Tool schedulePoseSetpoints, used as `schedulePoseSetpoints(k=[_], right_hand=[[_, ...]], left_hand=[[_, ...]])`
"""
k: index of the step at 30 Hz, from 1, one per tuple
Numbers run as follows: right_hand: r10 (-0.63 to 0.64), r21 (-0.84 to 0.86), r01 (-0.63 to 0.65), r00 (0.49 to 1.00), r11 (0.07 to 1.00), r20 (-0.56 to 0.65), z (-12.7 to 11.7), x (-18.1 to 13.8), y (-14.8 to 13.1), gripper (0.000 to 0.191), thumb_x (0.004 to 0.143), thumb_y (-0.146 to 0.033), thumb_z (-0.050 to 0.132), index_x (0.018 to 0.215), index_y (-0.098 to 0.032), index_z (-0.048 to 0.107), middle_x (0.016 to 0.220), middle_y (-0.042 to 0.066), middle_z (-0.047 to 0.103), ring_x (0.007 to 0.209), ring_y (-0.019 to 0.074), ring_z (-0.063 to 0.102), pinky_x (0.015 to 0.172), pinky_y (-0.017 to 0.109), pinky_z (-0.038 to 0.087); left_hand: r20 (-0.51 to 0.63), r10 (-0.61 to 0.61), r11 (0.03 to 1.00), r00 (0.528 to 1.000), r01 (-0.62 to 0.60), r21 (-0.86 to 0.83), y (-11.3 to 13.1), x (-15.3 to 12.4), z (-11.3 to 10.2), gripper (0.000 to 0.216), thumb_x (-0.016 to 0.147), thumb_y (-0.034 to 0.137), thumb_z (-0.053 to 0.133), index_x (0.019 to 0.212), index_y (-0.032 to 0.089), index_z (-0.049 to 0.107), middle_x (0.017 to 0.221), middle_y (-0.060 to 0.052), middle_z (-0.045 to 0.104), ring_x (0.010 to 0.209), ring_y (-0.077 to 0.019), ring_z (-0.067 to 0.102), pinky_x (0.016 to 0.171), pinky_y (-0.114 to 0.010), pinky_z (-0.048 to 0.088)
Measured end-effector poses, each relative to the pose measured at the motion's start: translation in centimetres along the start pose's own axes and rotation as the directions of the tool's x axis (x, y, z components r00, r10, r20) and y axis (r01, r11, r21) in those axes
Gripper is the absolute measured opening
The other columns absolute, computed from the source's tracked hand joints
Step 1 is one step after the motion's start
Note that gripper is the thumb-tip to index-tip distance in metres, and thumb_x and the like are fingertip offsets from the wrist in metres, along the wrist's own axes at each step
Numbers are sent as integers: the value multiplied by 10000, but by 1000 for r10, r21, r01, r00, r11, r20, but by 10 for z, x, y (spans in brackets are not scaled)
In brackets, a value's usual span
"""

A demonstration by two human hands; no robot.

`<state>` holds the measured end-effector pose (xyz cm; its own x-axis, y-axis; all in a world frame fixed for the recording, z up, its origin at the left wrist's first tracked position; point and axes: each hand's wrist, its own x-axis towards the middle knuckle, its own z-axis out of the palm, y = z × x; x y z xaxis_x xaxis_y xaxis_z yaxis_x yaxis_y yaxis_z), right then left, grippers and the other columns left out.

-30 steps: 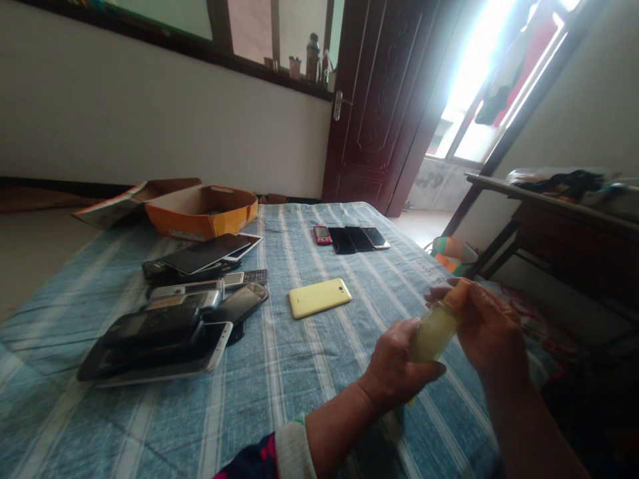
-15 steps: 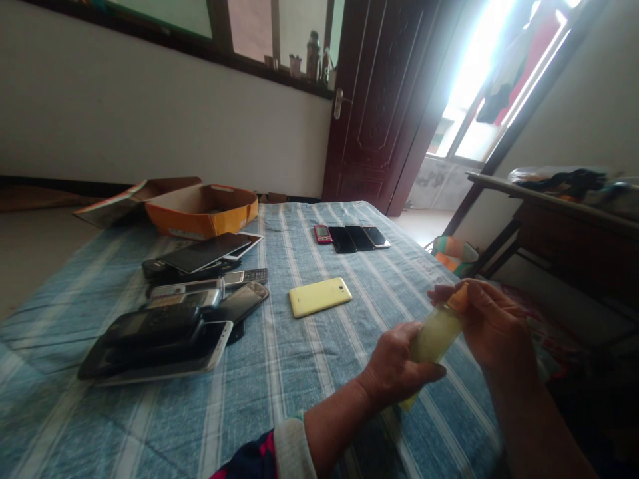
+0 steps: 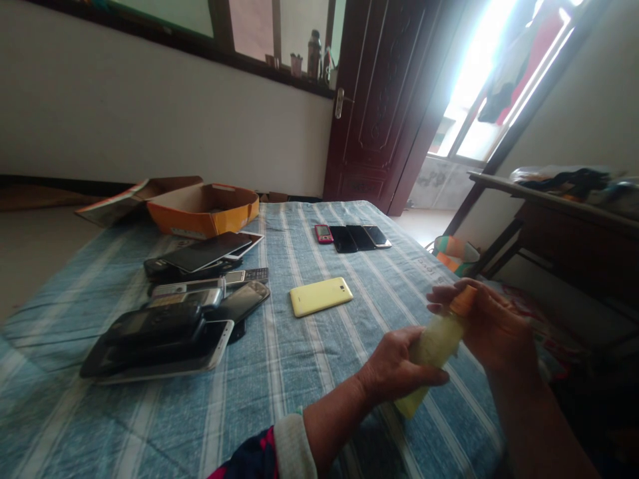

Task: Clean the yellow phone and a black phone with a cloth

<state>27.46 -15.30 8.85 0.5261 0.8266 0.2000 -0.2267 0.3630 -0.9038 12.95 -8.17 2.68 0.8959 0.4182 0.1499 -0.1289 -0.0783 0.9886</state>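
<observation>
My left hand is wrapped round the body of a pale yellow-green bottle, held tilted above the striped blue cloth. My right hand is closed on the bottle's orange cap. A yellow phone lies face down on the cloth just beyond my hands. To the left sits a heap of several dark phones and tablets. A red phone and three dark phones lie in a row at the far end.
An open orange cardboard box rests at the far left corner of the cloth. A dark wooden door stands behind. A dark table with clutter on it stands at the right, a colourful bag beside it.
Both hands have sunk slightly with the bottle, which now shows more of its lower end below my left hand. My right fingers have shifted on the cap.
</observation>
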Motion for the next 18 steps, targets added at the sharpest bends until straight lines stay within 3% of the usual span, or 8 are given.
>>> schedulePoseSetpoints(k=[7, 12, 18], right_hand=[[-9, 42, 11, 999, 999, -34, 0, 0, 9, 281, 776, -463, 673, 938, -233, 685, 906, 52, 743, 842, 253, 705, 784, 461, 562], [-60, 21, 63, 989, 998, -134, 2, 2, 14, 247, 718, -422, 753, 819, -222, 649, 824, 35, 742, 705, 223, 704, 683, 406, 574], [-28, 14, 29, 997, 999, -66, -1, 5, 12, 182, 752, -370, 707, 834, -211, 672, 838, 44, 738, 777, 243, 709, 744, 434, 566]], left_hand=[[2, -7, 999, 1000, 7, -53, 1, 0, 0, 442, 636, 350, 786, 1023, 171, 669, 811, 18, 570, 710, -140, 497, 642, -247, 412], [25, -33, 995, 999, 36, -95, 0, 1, -2, 440, 623, 352, 791, 1003, 163, 675, 759, 28, 550, 675, -129, 480, 629, -248, 401], [71, -40, 978, 997, 53, -200, -4, 1, -3, 480, 624, 348, 799, 1051, 168, 677, 842, 0, 609, 745, -156, 536, 682, -269, 428]])
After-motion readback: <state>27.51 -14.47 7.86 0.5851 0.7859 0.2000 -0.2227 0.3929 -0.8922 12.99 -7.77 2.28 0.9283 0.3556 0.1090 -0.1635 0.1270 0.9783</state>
